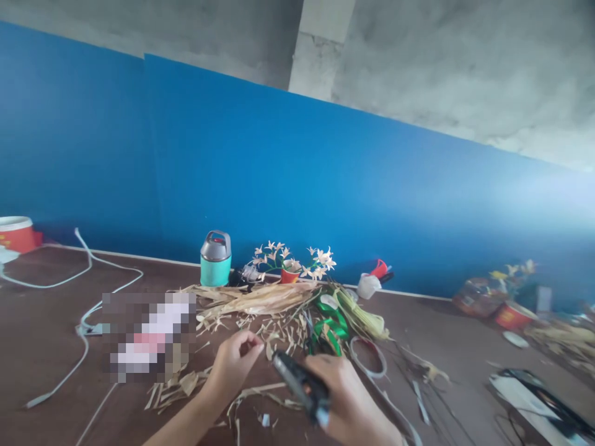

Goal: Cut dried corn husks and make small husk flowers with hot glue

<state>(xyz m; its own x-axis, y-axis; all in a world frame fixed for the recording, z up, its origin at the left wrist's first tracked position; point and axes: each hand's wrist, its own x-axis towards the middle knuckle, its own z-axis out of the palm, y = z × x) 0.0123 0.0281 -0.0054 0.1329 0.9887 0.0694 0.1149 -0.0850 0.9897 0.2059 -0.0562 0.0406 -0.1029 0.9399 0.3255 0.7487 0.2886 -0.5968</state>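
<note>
My right hand (346, 402) is closed round a dark tool with a grey nozzle, probably a glue gun (300, 384), whose tip points up and left. My left hand (235, 362) is pinched shut on a small strip of dried husk (268, 350) just left of the tool's tip. Both hands hover low over a brown table (46, 347). A heap of dried husks and straw (255, 300) lies right behind them, with loose scraps (179, 387) beneath my left wrist.
A teal flask (216, 259), a red cup of husk flowers (290, 266), green ribbon (331, 325), a tape ring (369, 357), white cables (83, 322) and a blurred patch lie about. A blue wall stands behind. More clutter sits at the right edge.
</note>
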